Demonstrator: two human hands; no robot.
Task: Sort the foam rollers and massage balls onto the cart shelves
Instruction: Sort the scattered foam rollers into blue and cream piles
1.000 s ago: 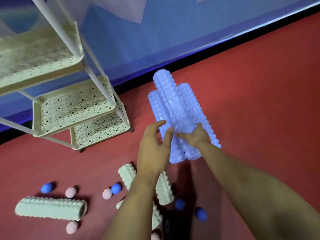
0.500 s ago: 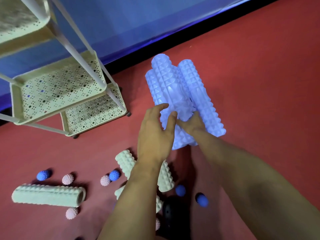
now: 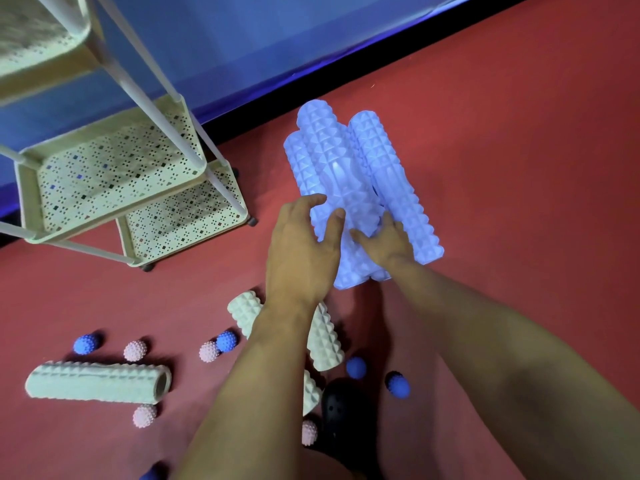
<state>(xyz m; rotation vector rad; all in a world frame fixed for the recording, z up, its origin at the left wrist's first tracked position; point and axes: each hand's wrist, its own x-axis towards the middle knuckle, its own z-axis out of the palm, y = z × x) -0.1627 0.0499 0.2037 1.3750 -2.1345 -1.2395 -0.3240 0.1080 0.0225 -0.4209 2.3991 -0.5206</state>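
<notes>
Blue foam rollers point(image 3: 349, 188), three bundled together, sit off the floor at twelve o'clock of both hands. The left hand point(image 3: 304, 247) presses their near end with spread fingers; the right hand point(image 3: 384, 240) curls round them from below. The cart point(image 3: 114, 174) stands at ten o'clock.

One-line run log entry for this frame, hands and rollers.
left hand: touches blue rollers | right hand: holds bundle underneath | cart shelves: nothing visible on them | green rollers, balls: on floor

cart posts point(image 3: 156, 109) fencing middle shelf point(image 3: 114, 174), open front, cluttered floor point(image 3: 519, 150)
</notes>
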